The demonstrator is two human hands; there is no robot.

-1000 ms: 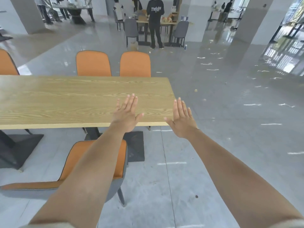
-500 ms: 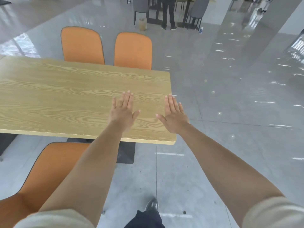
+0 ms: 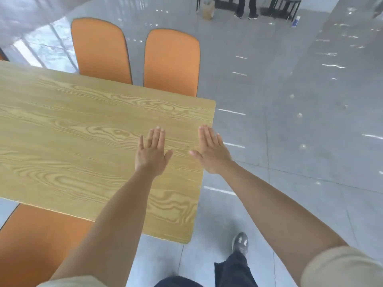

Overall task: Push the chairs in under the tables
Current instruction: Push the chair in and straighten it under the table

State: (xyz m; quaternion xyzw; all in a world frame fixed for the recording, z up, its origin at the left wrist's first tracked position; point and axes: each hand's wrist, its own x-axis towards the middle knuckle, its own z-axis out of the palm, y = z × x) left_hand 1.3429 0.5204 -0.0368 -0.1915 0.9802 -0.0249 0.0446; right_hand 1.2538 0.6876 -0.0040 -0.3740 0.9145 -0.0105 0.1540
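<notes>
A light wooden table (image 3: 87, 129) fills the left and middle of the head view. On its far side stand two orange chairs, one on the left (image 3: 99, 48) and one on the right (image 3: 172, 61), their backs against the far edge. A third orange chair (image 3: 39, 243) sits at the near edge, bottom left, its seat partly under the table top. My left hand (image 3: 152, 153) hovers flat over the table's right end, fingers apart, holding nothing. My right hand (image 3: 211, 151) is stretched out flat over the table's right edge, also empty.
Glossy grey floor (image 3: 300, 141) spreads to the right of the table. My right foot (image 3: 240, 243) stands on it near the table's near right corner. At the top, a person's legs (image 3: 246, 9), dark chair legs and a small bin (image 3: 208, 9) are far off.
The view has tilted down and moved closer to the table. The near orange chair now lies further under the table top. Both hands stay flat and empty.
</notes>
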